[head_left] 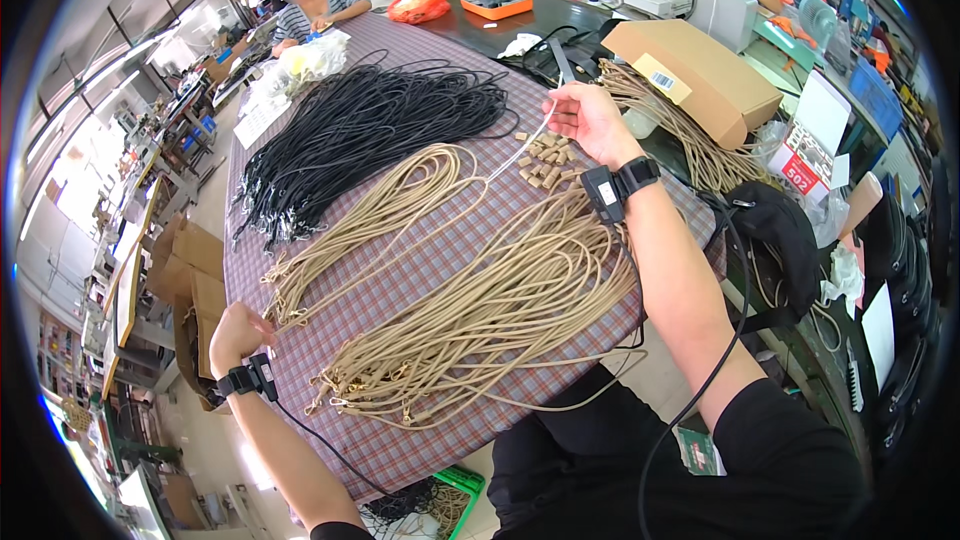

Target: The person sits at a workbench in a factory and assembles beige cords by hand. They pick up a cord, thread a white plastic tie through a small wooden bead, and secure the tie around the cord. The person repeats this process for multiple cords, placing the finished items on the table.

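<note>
My right hand [592, 122] is closed in a pinch on a thin pale strip [522, 147], which slants down to the looped end of a tan cord [400, 252]. That cord stretches across the table to my left hand [238, 336], whose fingers are closed at its other end. Beside my left fingers lies the lower end of a tan cord bundle [385, 195]. A larger bundle of tan cords [500, 315] with gold-coloured metal clasps lies closest to me. Small tan cylindrical pieces [546, 162] are heaped just below my right hand.
A plaid cloth [262, 285] covers the table. Black cords [370, 115] with silvery clasps fill its far left. At right are a cardboard box [695, 70], more tan cords and a black bag [780, 245]. One person [310, 5] sits at the far end.
</note>
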`<state>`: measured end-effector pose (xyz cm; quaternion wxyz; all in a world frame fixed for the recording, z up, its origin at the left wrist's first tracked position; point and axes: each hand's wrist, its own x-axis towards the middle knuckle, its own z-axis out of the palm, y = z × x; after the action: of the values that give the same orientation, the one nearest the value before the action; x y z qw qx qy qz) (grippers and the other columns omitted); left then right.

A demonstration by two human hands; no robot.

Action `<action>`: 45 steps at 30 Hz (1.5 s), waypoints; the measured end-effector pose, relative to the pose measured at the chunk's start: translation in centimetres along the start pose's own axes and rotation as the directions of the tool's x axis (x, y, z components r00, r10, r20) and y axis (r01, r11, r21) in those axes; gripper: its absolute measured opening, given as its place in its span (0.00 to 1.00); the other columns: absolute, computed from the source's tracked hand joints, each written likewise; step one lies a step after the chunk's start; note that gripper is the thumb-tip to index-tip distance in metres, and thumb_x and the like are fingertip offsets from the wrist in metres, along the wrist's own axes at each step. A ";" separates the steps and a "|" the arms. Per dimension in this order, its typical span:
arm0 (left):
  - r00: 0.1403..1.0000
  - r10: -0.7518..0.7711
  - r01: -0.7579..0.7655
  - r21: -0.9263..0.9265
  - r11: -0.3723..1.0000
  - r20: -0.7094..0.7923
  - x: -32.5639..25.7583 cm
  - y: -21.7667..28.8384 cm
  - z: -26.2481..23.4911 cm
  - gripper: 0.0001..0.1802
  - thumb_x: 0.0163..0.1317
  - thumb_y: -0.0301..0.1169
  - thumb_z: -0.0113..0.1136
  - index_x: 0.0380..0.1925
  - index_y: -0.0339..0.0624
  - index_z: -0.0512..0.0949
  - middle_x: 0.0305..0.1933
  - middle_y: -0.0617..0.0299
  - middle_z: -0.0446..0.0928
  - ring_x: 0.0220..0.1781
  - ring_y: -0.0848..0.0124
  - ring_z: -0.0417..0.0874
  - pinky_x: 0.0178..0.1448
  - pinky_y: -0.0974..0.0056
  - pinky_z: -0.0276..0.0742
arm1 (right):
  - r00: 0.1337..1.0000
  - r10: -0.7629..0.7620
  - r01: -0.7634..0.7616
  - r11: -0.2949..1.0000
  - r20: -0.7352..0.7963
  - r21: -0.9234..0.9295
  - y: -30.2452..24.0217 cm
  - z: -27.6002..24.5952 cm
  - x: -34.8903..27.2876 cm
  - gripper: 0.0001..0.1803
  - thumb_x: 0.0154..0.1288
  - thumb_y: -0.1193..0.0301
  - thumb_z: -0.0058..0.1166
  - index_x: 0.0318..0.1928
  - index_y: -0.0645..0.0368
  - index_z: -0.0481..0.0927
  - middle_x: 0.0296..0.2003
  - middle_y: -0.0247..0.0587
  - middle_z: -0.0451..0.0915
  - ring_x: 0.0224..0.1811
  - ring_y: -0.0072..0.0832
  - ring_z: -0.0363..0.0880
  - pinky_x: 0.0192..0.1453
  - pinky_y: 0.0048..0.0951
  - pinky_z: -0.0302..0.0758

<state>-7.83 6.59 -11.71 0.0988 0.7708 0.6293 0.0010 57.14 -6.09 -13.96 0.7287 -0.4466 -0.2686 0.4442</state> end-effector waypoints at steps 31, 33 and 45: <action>0.459 0.887 -0.853 -0.255 0.456 0.051 8.0 44.7 8.3 0.10 0.58 0.21 0.65 0.40 0.32 0.87 0.36 0.46 0.87 0.40 0.53 0.89 0.48 0.54 0.83 | 0.998 0.052 -0.047 0.982 0.023 -0.184 0.9 1.7 -1.2 0.05 0.63 0.72 0.63 0.30 0.57 0.83 0.27 0.36 0.87 0.23 0.20 0.81 0.26 0.22 0.77; 0.470 0.882 -0.858 -0.233 0.458 0.005 7.6 44.6 8.6 0.09 0.57 0.21 0.66 0.39 0.32 0.86 0.35 0.47 0.87 0.40 0.55 0.88 0.48 0.54 0.83 | 0.999 0.037 -0.030 0.982 0.031 -0.188 0.9 1.7 -1.3 0.05 0.63 0.71 0.64 0.30 0.57 0.84 0.27 0.36 0.87 0.23 0.20 0.82 0.27 0.22 0.77; 0.764 0.477 -0.631 -0.657 0.413 -0.434 -1.1 30.6 -1.0 0.08 0.63 0.15 0.73 0.41 0.33 0.86 0.40 0.61 0.90 0.41 0.76 0.90 0.51 0.69 0.86 | 0.609 -0.694 0.793 0.534 0.383 -0.293 -0.2 9.6 -6.2 0.03 0.74 0.73 0.68 0.41 0.57 0.86 0.34 0.32 0.85 0.33 0.19 0.83 0.36 0.26 0.76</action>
<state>21.49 -0.09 -5.91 0.3562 0.8102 0.2788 0.3728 46.75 -7.70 -9.35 0.6939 -0.3865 -0.6042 0.0636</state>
